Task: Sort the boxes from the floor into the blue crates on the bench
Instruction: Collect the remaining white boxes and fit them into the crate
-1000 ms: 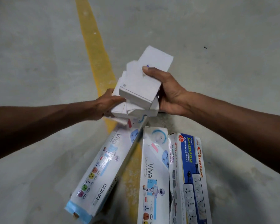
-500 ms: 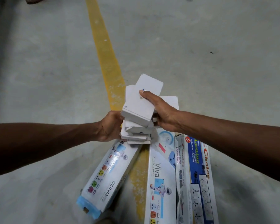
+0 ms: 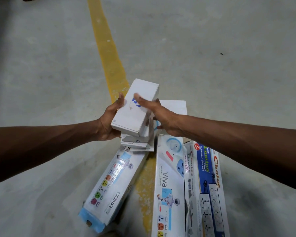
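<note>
- The stack of small white boxes (image 3: 135, 132) is held in the air at the centre of the view, above the near ends of the long boxes on the floor. Its top box (image 3: 136, 106) lies askew, pointing toward 1 o'clock, so the pile is loose and needs squaring.
- The left hand (image 3: 108, 122), at 9 o'clock of the stack, is closed on it: palm under and against the side, thumb up along the top box's edge. I judge it carries the weight.
- The right hand (image 3: 161, 115), at 3 o'clock, lies with fingers spread flat across the top box, pressing down rather than wrapping, likely to keep the pile from sliding.
- Another white box (image 3: 173, 106) shows behind the right hand; whether that hand holds it, I cannot tell.
- Below, from 7 to 5 o'clock, lie a Cona box (image 3: 113, 187), a Viva box (image 3: 169, 182) and two Choice boxes (image 3: 207, 185), all yet to be sorted.
- A yellow line (image 3: 108, 50) runs across the concrete floor (image 3: 229, 57) toward 12 o'clock. No crates or bench are in view.
</note>
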Demonstrator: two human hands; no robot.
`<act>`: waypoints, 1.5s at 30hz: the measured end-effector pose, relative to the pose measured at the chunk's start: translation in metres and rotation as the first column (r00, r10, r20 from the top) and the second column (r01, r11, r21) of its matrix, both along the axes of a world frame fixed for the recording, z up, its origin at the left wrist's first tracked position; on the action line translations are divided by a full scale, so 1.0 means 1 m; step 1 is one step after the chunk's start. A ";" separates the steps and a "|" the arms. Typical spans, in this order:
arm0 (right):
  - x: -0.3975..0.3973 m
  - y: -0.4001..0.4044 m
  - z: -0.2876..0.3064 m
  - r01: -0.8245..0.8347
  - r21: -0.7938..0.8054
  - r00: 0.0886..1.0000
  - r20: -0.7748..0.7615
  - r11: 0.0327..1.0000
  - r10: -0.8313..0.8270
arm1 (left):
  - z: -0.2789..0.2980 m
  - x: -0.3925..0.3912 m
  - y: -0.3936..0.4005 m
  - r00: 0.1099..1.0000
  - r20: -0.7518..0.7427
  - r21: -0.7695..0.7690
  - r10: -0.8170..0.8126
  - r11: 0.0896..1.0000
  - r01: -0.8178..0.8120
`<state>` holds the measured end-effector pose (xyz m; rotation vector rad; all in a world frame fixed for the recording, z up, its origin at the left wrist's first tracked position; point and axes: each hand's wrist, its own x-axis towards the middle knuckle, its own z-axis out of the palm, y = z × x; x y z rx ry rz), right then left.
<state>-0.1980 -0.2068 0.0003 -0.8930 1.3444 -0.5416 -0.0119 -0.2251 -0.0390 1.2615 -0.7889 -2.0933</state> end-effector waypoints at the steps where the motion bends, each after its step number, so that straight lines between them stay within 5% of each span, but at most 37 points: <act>1: -0.003 -0.001 0.004 0.031 -0.033 0.999 0.040 0.999 -0.029 | 0.000 0.003 -0.002 1.000 0.014 0.013 -0.008 1.000 0.007; 4: -0.025 -0.017 0.000 0.277 -0.075 0.951 0.160 0.958 -0.263 | -0.002 0.009 -0.006 0.999 0.028 0.047 -0.030 0.998 0.029; 6: -0.049 -0.038 -0.023 0.332 -0.159 0.941 -0.020 0.930 -0.339 | -0.004 0.010 -0.007 0.999 0.032 0.050 -0.019 0.999 0.018; 8: -0.083 -0.059 -0.057 0.035 -0.186 0.867 -0.483 0.982 -0.122 | -0.004 0.008 -0.007 1.000 0.028 0.048 -0.002 0.999 0.001; 10: -0.118 -0.072 -0.089 -0.410 -0.023 0.518 -0.829 0.912 0.212 | -0.006 0.008 -0.008 1.000 0.019 0.046 -0.004 0.999 0.003; 11: -0.130 -0.076 -0.098 -0.558 0.049 0.343 -0.896 0.829 0.283 | -0.007 0.008 -0.009 1.000 0.022 0.047 -0.013 0.999 0.012; 13: -0.141 -0.082 -0.112 -0.706 0.122 0.154 -0.935 0.698 0.319 | -0.009 0.008 -0.009 0.999 0.021 0.047 -0.027 0.999 0.026; 19: -0.127 -0.098 -0.124 -0.747 0.175 0.096 -0.926 0.641 0.364 | -0.009 0.009 -0.009 1.000 0.018 0.046 -0.018 0.999 0.017; 23: -0.126 -0.088 -0.118 -0.654 0.102 0.212 -0.926 0.750 0.311 | -0.008 0.009 -0.009 0.999 0.031 0.050 -0.029 0.998 0.027; 27: -0.132 -0.063 -0.091 -0.252 -0.055 0.600 -0.793 0.966 0.111 | -0.010 0.007 -0.007 1.000 0.027 0.032 -0.016 0.999 0.015; 29: -0.131 -0.042 -0.071 -0.003 -0.099 0.800 -0.597 0.995 -0.057 | -0.009 0.005 -0.005 1.000 0.028 0.019 -0.011 1.000 0.010; 31: -0.121 -0.017 -0.041 0.147 -0.133 0.900 -0.394 0.980 -0.188 | -0.007 0.003 -0.004 0.999 0.036 0.007 -0.016 1.000 0.016; 36: -0.076 0.035 0.046 0.147 -0.279 0.958 -0.199 0.949 -0.207 | -0.003 0.003 -0.002 0.996 0.078 -0.005 -0.034 0.999 0.034; 45: 0.007 0.027 0.067 -0.021 -0.025 0.970 -0.241 0.999 0.014 | 0.004 -0.002 0.000 0.989 0.144 -0.033 -0.025 0.999 0.030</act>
